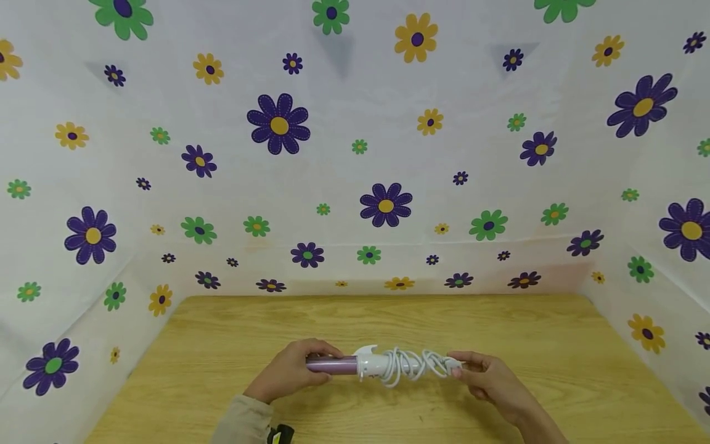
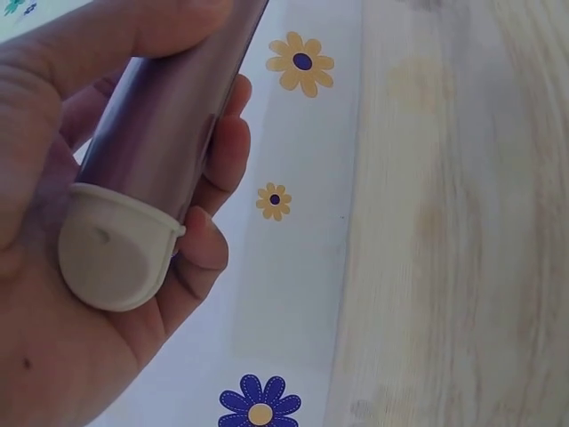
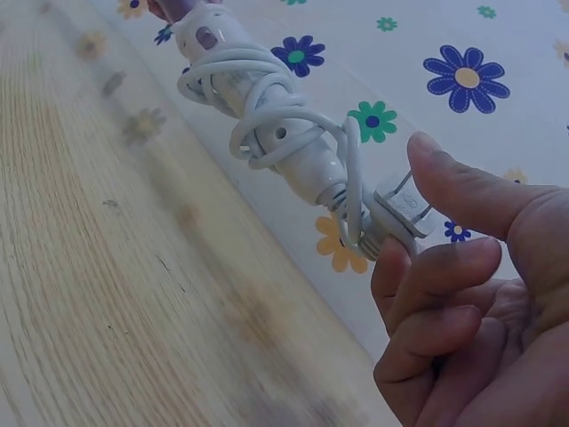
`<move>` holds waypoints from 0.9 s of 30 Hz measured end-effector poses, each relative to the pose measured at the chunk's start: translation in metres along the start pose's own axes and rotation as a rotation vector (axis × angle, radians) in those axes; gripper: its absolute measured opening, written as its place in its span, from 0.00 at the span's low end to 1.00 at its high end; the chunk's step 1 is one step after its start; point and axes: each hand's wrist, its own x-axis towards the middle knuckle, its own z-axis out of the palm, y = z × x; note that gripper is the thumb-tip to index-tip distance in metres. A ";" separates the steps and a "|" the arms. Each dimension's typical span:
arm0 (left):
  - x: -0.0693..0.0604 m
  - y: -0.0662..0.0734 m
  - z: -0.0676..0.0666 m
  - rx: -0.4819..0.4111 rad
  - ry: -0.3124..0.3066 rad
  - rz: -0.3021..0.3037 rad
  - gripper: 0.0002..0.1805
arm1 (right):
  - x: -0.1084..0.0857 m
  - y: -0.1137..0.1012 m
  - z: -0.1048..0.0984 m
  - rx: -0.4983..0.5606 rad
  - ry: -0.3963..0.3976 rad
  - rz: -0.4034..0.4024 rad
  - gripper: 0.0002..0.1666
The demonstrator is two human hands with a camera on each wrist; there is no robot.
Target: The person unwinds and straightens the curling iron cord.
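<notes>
A curling iron [image 1: 377,365] is held level above the wooden table, its purple barrel [image 2: 164,124] to the left and its white handle [image 3: 298,160] to the right. My left hand [image 1: 296,370] grips the barrel near its rounded white end cap [image 2: 116,253]. Loops of white cord [image 3: 267,120] are wound around the handle. At the far right end, a two-pin plug [image 3: 404,209] sits between the thumb and curled fingers of my right hand [image 1: 490,379]. The white clamp lever [image 1: 366,350] points upward in the head view.
The wooden table [image 1: 388,320] is bordered at the back and sides by white cloth [image 1: 344,172] printed with purple, yellow and green flowers. A black object with a yellow mark [image 1: 281,433] shows beside the left sleeve [image 1: 244,420] at the bottom edge.
</notes>
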 end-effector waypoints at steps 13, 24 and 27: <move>0.000 0.004 0.002 0.092 0.039 0.005 0.18 | 0.003 -0.005 0.009 -0.090 0.136 0.039 0.35; -0.002 0.000 -0.001 0.074 0.030 0.003 0.18 | 0.002 -0.003 0.010 -0.042 0.069 -0.009 0.38; -0.002 0.000 -0.003 0.014 -0.001 0.000 0.18 | 0.000 -0.005 0.008 -0.017 0.064 -0.009 0.36</move>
